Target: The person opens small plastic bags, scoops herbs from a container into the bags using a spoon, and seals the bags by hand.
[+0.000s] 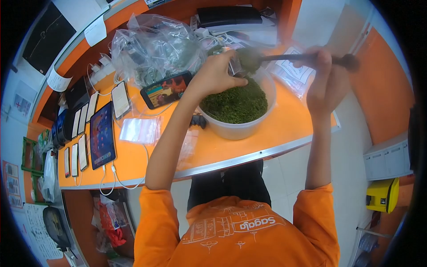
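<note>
A translucent round plastic tub (238,132) near the table's front edge holds finely shredded dark green leaf (235,107). Above its far rim, my left hand (218,73) has its fingers closed around a small clear plastic bag (234,66), partly hidden by the hand. To the right, my right hand (328,82) grips the dark handle of a spoon (287,57), raised and blurred by motion. The spoon's head, at the bag's mouth, carries a heap of green leaf (250,61); whether any is inside the bag I cannot tell.
Left of the tub lie small clear zip bags (140,130), a phone playing video (167,90), a tablet (102,135) and several phones with white cables. A large crumpled plastic bag (158,49) sits behind. Printed packets (293,71) lie at the right.
</note>
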`<state>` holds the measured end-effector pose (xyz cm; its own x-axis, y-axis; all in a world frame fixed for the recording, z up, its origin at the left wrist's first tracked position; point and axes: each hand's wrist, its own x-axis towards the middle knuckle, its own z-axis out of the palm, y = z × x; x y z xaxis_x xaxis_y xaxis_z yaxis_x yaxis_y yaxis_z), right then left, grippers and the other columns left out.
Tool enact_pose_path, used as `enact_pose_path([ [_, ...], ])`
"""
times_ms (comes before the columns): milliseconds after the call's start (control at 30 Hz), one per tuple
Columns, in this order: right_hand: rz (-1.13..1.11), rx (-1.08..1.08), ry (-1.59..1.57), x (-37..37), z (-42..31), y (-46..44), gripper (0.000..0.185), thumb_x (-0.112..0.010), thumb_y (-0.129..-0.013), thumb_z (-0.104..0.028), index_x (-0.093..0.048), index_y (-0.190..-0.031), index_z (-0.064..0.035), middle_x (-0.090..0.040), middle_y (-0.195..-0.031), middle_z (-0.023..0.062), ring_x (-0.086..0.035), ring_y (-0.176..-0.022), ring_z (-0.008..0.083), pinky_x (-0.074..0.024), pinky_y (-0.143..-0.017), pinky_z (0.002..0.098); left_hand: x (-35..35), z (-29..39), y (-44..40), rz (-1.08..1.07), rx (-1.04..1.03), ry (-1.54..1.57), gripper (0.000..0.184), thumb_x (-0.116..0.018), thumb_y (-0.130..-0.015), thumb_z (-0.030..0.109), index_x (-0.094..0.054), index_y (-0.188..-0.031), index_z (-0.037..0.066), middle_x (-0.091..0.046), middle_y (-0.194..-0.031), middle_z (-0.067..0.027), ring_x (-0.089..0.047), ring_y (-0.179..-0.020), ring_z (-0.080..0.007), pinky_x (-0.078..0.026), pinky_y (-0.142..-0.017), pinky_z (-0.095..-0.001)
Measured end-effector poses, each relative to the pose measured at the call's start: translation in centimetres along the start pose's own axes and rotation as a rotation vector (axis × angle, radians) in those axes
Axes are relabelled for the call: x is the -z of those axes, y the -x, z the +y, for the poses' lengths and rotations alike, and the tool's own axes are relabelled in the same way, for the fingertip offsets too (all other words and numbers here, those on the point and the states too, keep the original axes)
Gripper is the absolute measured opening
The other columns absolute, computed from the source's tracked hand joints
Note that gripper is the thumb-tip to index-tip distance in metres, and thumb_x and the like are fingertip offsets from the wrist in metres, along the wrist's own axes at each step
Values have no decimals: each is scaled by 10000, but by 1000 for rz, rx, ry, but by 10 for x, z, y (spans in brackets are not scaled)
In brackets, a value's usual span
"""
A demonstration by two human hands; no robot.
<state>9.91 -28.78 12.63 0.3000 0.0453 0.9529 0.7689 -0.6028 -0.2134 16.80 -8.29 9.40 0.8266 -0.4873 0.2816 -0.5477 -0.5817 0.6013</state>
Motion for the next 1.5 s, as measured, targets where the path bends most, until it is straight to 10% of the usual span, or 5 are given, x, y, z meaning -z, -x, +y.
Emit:
enact_pose_path([
  [367, 26, 268, -253, -9, 3, 19, 176, -468, -891, -68, -562, -803, 52, -610, -693, 115, -575, -592, 218, -447, -530, 259, -4, -5, 1, -129, 162, 647, 518, -755, -582, 51, -548, -1054, 1, -594, -996, -79, -551, -934, -164, -408, -851, -278],
  [767, 496, -464, -356, -15, 15, 18, 318, -404, -935, -176, -547, -805, 76, -588, -758, 131, -626, -640, 186, -561, -589, 307, 4, -14, 1, -236, 159, 1050, 398, -656, -671, -46, -529, -1046, -16, -587, -972, -115, -551, -1001, -215, -470, -823, -312],
  [900, 443, -515, -407, -9, 18, 24, 292, -423, -924, -166, -536, -783, 63, -562, -716, 108, -610, -596, 171, -555, -587, 302, 8, -14, 7, -269, 143, 1450, 335, -572, -718, -71, -538, -1044, 0, -585, -1003, -125, -536, -1045, -247, -456, -842, -356],
  [1333, -85, -881, -352, -13, 18, 43, 194, -575, -852, -181, -566, -921, 0, -545, -773, 56, -542, -674, 120, -481, -584, 258, 13, -20, 13, -200, 31, 1141, 440, -586, -673, -61, -547, -1109, -15, -588, -1062, -135, -520, -1069, -213, -440, -797, -296],
  [1500, 144, -304, 307, -7, 6, 32, 281, -640, -786, -144, -538, -1013, -12, -505, -892, 88, -491, -778, 165, -415, -651, 300, 8, -26, 8, -235, -57, 967, 418, -586, -659, -66, -571, -1075, -27, -591, -1050, -115, -533, -1036, -205, -440, -803, -275],
])
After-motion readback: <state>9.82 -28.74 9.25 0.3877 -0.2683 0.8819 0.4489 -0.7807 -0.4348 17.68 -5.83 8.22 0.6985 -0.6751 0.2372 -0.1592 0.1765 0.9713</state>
